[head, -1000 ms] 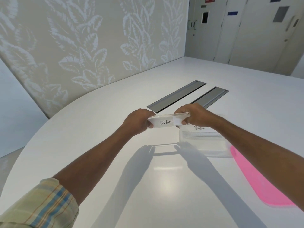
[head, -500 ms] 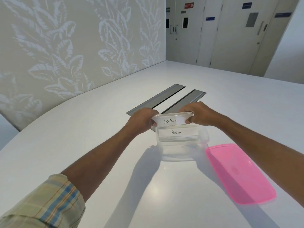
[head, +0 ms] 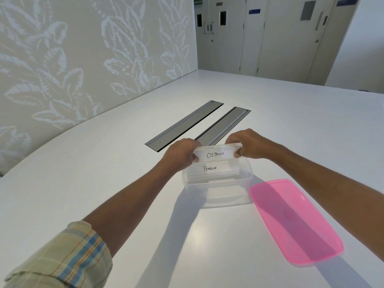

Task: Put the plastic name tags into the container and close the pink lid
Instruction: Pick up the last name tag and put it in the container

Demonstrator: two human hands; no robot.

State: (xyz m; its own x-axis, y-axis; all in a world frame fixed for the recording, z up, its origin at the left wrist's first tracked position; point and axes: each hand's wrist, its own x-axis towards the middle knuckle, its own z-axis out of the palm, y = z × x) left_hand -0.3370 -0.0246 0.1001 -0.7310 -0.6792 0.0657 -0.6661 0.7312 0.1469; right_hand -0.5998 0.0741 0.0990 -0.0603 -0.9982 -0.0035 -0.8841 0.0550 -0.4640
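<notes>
A stack of plastic name tags (head: 217, 153), the front one marked OSTRICH, is held at both ends above the far rim of a clear plastic container (head: 224, 196). My left hand (head: 179, 155) pinches its left end and my right hand (head: 248, 144) its right end. Inside the container lies another stack of tags (head: 214, 170) topped by one marked PENGUIN. The pink lid (head: 295, 221) lies flat on the white table, just right of the container and nearer to me.
Two grey metal cable flaps (head: 185, 125) (head: 225, 124) are set into the white table (head: 104, 183) just behind the container. A leaf-patterned wall (head: 83, 48) runs along the left edge, and doors (head: 280, 34) stand beyond the far end.
Both hands carried the OSTRICH stack rightward, from left of the container to over its far rim. The view also shifted, bringing the container and lid toward the centre.
</notes>
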